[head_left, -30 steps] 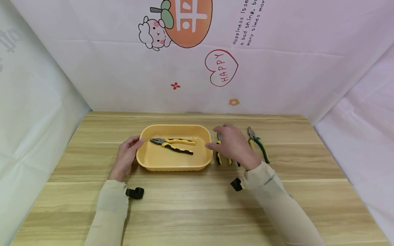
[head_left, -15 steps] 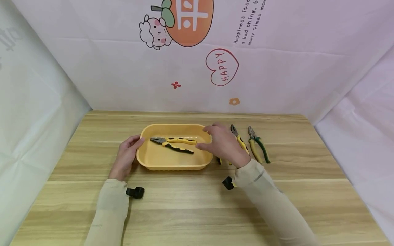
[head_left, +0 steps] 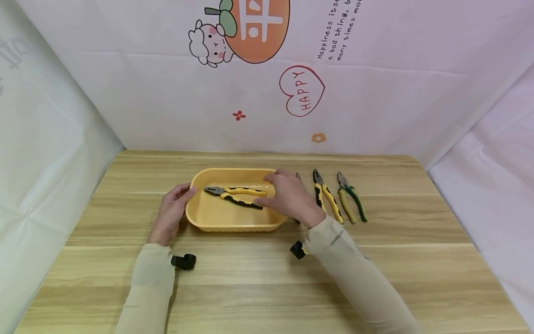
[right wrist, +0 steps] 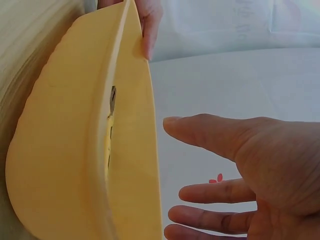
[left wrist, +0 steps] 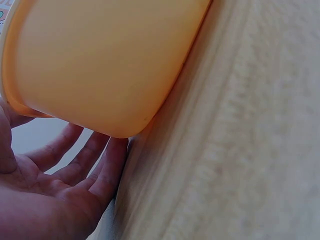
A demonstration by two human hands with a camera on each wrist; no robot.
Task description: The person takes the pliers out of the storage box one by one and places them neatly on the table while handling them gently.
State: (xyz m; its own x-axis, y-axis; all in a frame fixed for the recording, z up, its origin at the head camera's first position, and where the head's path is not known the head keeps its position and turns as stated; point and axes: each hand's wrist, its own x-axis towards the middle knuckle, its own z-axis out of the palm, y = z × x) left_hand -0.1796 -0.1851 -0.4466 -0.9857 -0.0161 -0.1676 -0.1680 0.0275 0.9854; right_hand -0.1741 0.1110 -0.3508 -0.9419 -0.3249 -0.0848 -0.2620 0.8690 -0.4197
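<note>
My left hand (head_left: 170, 211) grips the left end of a yellow plastic tray (head_left: 235, 228), thumb over the rim. In the left wrist view, the fingers (left wrist: 102, 165) reach along the outside of its wall. Inside the tray lies a pair of pliers (head_left: 244, 190) with yellow and black handles, jaws toward the left. Over the tray's right end hovers my right hand (head_left: 292, 197), thumb and fingers spread apart with nothing between them. The right wrist view shows that hand (right wrist: 280, 165) above the rim, and the pliers (right wrist: 109, 135) partly hidden behind the tray wall.
Right of the tray lie yellow-black pliers (head_left: 329, 197) and another pair with one green handle (head_left: 355, 199). Another tool (head_left: 298, 176) is mostly hidden behind the right hand. A white printed cloth (head_left: 258, 102) hangs behind the wooden table (head_left: 250, 283).
My right hand has moved left from over the loose pliers to over the tray's right end, uncovering pliers on the table. The left hand and the tray have stayed put.
</note>
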